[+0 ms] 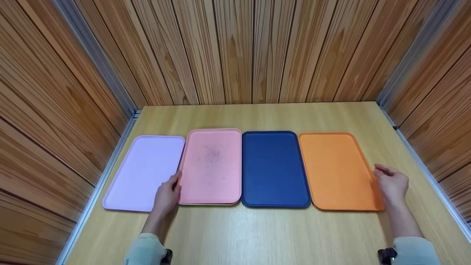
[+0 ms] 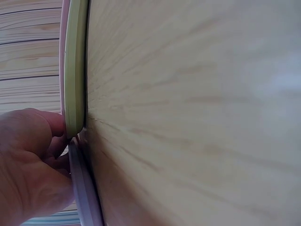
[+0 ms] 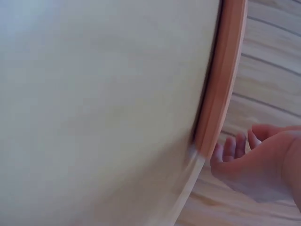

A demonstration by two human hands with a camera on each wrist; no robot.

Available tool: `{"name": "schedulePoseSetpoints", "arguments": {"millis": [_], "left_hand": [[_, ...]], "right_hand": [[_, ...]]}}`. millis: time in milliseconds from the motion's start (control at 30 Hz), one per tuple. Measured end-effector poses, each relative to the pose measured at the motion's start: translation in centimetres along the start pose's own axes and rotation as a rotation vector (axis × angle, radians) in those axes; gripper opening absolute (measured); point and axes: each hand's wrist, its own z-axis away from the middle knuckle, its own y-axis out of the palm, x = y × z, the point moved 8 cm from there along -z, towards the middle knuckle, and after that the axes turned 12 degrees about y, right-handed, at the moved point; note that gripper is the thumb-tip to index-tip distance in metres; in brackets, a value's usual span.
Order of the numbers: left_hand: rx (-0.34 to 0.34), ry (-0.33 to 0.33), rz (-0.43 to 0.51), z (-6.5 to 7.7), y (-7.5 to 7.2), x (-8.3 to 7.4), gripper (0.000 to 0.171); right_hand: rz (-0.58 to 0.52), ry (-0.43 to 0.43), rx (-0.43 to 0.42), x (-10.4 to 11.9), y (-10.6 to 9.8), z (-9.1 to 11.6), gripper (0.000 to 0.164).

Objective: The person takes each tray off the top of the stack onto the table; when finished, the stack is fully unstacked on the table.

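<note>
In the head view my left hand [image 1: 166, 197] is over the right side of the lilac tray [image 1: 147, 173], its fingertips at the seam beside the pink tray [image 1: 211, 165]. The left wrist view shows that hand's digits against the pink tray's edge, with a yellow-green tray [image 2: 75, 70] stacked underneath. Some of its fingers are hidden in the gap by the lilac rim. My right hand [image 1: 394, 186] is at the right edge of the orange tray [image 1: 340, 171]. Its fingers bend loosely, the tips at the rim, and hold nothing.
A dark blue tray [image 1: 275, 169] lies between the pink and orange ones, so the trays form a row on the wooden table [image 1: 272, 235]. Wood-plank walls [image 1: 235, 51] rise behind and at both sides, with grey metal strips [image 1: 106, 59] at the corners.
</note>
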Motion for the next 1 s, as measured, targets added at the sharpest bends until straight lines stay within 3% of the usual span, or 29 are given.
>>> {"name": "schedulePoseSetpoints", "arguments": {"millis": [133, 300, 467, 633, 800, 1000], "left_hand": [[-0.002, -0.001, 0.004, 0.0, 0.0, 0.1, 0.052], [-0.015, 0.023, 0.001, 0.0, -0.2, 0.0, 0.051], [-0.031, 0.042, -0.005, 0.0, -0.4, -0.2, 0.050], [-0.029, 0.026, -0.002, 0.1, -0.4, -0.1, 0.050], [-0.016, 0.011, 0.018, 0.1, -0.1, -0.1, 0.051], [-0.010, 0.012, 0.021, 0.0, 0.0, -0.2, 0.051]], "right_hand": [[-0.068, -0.002, 0.003, 0.9, 1.9, 0.6, 0.019], [-0.300, 0.061, 0.167, 1.5, 5.4, 1.9, 0.019], [-0.383, 0.035, 0.341, 2.0, 9.3, 3.4, 0.019], [-0.349, 0.026, 0.431, 1.9, 13.0, 4.7, 0.014], [-0.270, 0.021, 0.455, 1.7, 16.0, 5.7, 0.037], [-0.225, 0.032, 0.477, 1.5, 18.5, 6.3, 0.041]]}}
